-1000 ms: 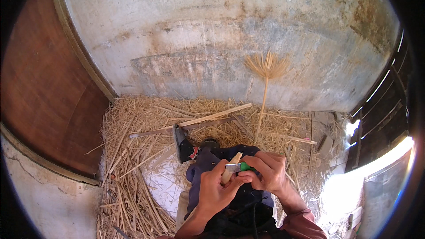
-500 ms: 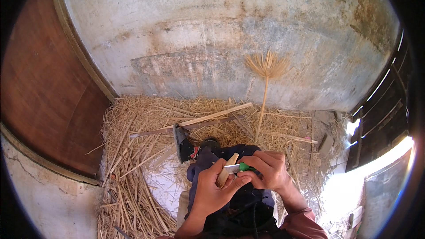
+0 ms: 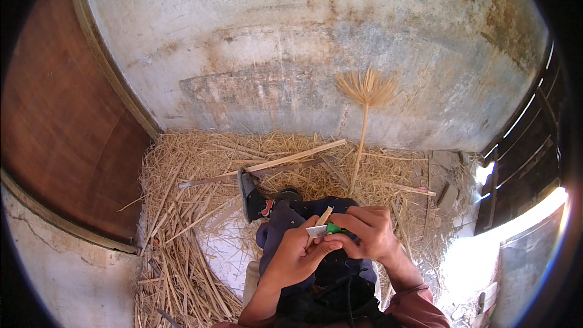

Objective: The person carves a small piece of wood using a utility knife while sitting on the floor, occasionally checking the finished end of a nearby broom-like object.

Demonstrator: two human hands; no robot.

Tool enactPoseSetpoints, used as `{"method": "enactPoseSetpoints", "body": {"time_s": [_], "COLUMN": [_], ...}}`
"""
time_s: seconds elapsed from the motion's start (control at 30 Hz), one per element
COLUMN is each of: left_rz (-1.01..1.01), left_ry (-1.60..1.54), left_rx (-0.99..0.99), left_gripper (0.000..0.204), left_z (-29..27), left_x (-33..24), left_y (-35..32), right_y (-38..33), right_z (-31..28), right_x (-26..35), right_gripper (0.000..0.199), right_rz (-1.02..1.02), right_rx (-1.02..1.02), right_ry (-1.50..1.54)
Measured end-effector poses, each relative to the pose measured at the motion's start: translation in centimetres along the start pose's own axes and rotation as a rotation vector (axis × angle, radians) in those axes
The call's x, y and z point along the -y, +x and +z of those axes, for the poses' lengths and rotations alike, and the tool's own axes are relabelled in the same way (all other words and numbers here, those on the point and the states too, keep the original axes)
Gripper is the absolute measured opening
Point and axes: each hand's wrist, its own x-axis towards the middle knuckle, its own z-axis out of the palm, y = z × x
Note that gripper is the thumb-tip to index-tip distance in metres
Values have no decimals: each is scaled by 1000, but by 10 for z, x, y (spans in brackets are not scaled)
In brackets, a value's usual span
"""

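Note:
Above my lap, my left hand (image 3: 289, 259) is closed round a short pale piece of wood (image 3: 327, 213), whose upper end sticks out past the fingers. Its lower part is hidden by the hand and the blade. In my right hand (image 3: 371, 232) is a knife (image 3: 332, 228) with a green handle, gripped close to the blade. The short, broad metal blade points left and lies across the piece of wood, by my left fingers. Both hands are almost touching at the thumbs.
Split sticks (image 3: 185, 279) lie heaped at the left, on straw and shavings (image 3: 182, 152). Longer slats (image 3: 297, 155) lie beyond my shod foot (image 3: 250, 197). A straw broom (image 3: 366, 94) leans on the stained wall (image 3: 261, 42). A brown door (image 3: 67, 115) is at the left.
The piece of wood has turned in my left hand and shows a narrower side. My left hand has shifted slightly; the right hand and knife have hardly moved.

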Motion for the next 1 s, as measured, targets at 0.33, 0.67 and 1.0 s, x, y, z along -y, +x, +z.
{"method": "enactPoseSetpoints", "body": {"time_s": [0.33,0.67,1.0], "left_rz": [26,12,-95], "left_ry": [141,134,125], "left_rx": [-148,-146,-93], "left_gripper": [24,22,40], "left_z": [9,7,13], "left_x": [-8,-14,-19], "left_y": [-2,0,-7], "right_y": [-6,-7,-20], "right_z": [9,15,-2], "right_x": [1,21,-16], "right_gripper": [30,28,29], "right_rz": [25,157,474], "right_rx": [-99,-203,-339], "right_ry": [-89,-102,111]}}
